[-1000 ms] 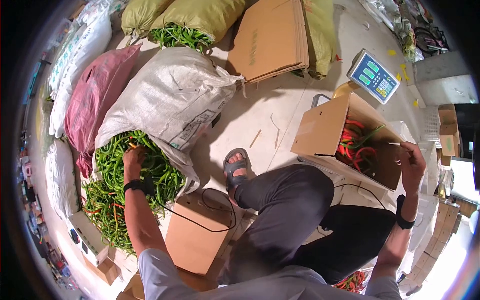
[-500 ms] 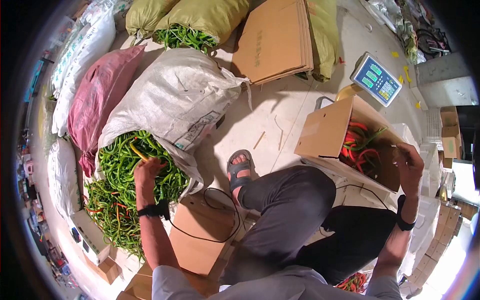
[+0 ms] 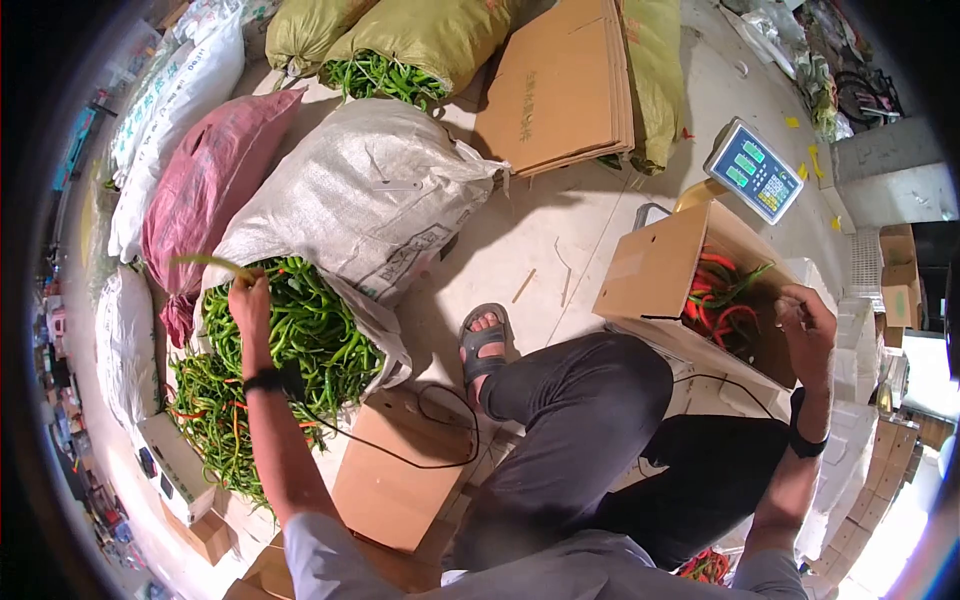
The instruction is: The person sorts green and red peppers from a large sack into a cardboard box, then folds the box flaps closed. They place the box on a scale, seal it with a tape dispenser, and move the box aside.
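My left hand (image 3: 250,296) is closed around one end of a long yellow-green chili pepper (image 3: 212,262), whose free end is blurred and points left. Below it, green chili peppers (image 3: 300,315) fill the mouth of a white woven sack (image 3: 360,180) lying on its side. More green peppers (image 3: 225,420), with a few reddish ones, spill onto the floor in front. On the other side, my right hand (image 3: 808,325) is at the right edge of an open cardboard box (image 3: 640,265), fingers loosely bent and no pepper visible in them. Red chili peppers (image 3: 715,300) lie inside the box.
A scale display (image 3: 755,170) stands behind the box. Flattened cartons (image 3: 550,90) lean near green-yellow sacks (image 3: 425,40) at the back. A pink sack (image 3: 205,185) lies left of the white one. A closed carton (image 3: 400,480) and a black cable (image 3: 400,455) lie by my legs.
My left hand has moved left and up out of the pepper pile, carrying the yellow-green chili pepper. My right hand has shifted slightly at the box edge.
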`<state>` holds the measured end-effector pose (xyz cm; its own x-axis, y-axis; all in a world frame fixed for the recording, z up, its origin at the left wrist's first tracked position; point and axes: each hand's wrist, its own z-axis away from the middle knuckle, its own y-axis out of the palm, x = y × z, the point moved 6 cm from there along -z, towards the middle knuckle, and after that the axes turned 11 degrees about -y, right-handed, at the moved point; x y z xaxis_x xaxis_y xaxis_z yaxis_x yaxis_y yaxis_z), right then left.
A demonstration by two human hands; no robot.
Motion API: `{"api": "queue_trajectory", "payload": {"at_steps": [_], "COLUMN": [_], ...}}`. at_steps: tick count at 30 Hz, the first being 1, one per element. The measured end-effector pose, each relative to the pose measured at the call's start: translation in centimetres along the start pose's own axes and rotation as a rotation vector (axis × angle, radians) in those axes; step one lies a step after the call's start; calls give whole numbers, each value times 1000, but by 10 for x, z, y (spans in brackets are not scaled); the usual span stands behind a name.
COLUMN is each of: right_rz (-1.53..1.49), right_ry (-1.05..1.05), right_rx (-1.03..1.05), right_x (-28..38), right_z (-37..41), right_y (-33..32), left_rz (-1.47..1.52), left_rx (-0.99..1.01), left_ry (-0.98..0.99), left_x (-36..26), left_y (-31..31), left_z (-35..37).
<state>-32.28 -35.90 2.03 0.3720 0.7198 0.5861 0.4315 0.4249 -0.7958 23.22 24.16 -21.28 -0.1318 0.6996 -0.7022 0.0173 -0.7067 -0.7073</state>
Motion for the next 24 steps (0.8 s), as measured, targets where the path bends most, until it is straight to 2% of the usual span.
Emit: {"api": "queue_trajectory", "payload": {"at_steps": [2,3,5,10,12,13,16,17,20,22,24], "right_rz": [0,-2,16,-4,-26,-26,-10,7,12,-5,7], "right_ry": [16,29,25,16,76,76,38,32,26,24,20], "right_rx": [-24,-39,-37,-56,-47,-44,-36,-21,-10,-8,-29], "right_x": [2,2,-1,1,0,-1,1,1,4,7,8], "right_z": [2,2,4,3,2,0,-5,-7,-6,-5,-6], "right_y": [2,2,0,-2,0,2,5,6,7,10,10], "left_rz": [-89,-84,-398,-382,-338,-342,-300,-279,-318,-393,-540], "left_rx": [192,197,306,292,255,316,283,362,276,266,69], "left_ry": [-51,-48,-191,-15,60,-79,-131,-144,-42,-20,-4], "left_x": [1,8,43,47,42,50,64,69,91,63,57], "left_y": [19,28,53,52,48,50,62,66,76,75,73], "left_z": [-28,-44,-67,-54,-43,-44,-45,-47,-57,-40,-40]}}
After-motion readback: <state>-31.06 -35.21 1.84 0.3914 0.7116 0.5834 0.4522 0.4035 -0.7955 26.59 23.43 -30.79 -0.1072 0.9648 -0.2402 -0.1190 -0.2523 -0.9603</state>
